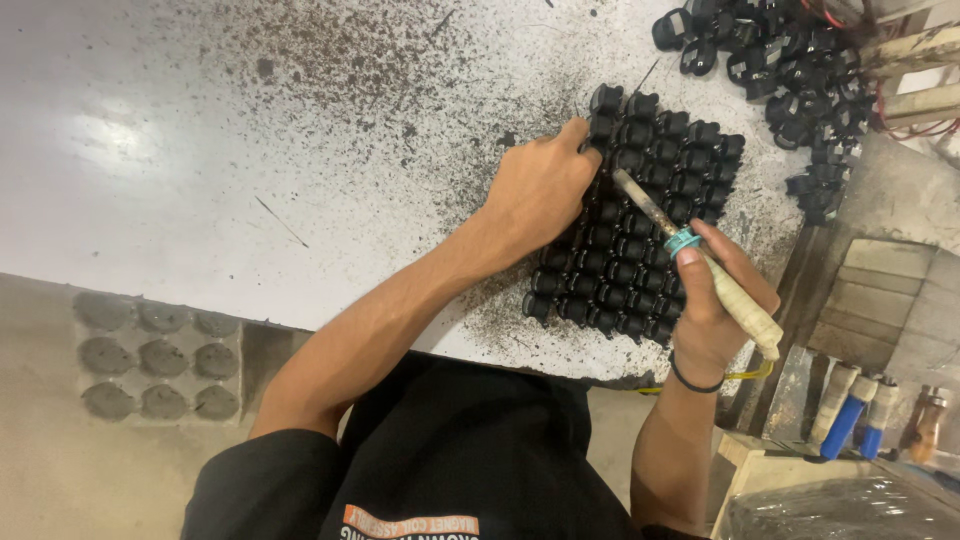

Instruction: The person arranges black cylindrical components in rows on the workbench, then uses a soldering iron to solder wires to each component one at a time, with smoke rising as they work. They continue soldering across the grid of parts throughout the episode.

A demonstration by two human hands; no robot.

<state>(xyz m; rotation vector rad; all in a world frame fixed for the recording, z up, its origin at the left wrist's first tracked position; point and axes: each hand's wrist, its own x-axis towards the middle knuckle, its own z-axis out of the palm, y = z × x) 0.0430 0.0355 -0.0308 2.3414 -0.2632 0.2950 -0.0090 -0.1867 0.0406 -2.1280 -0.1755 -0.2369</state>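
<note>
A block of several small black plastic parts point(640, 215) lies in tight rows on a white, speckled table point(250, 130). My left hand point(540, 190) rests on the block's left edge, fingers pressed against the parts. My right hand point(715, 305) grips a soldering iron point(700, 258) with a pale wrapped handle and a teal ring; its metal tip points up-left onto the middle of the block. A black band sits on my right wrist.
A loose heap of more black parts point(780, 70) lies at the table's far right corner, with wooden strips beside it. Tools with blue and white handles point(850, 415) stand at the lower right. A grey moulded tray point(160, 355) sits below the table edge at left.
</note>
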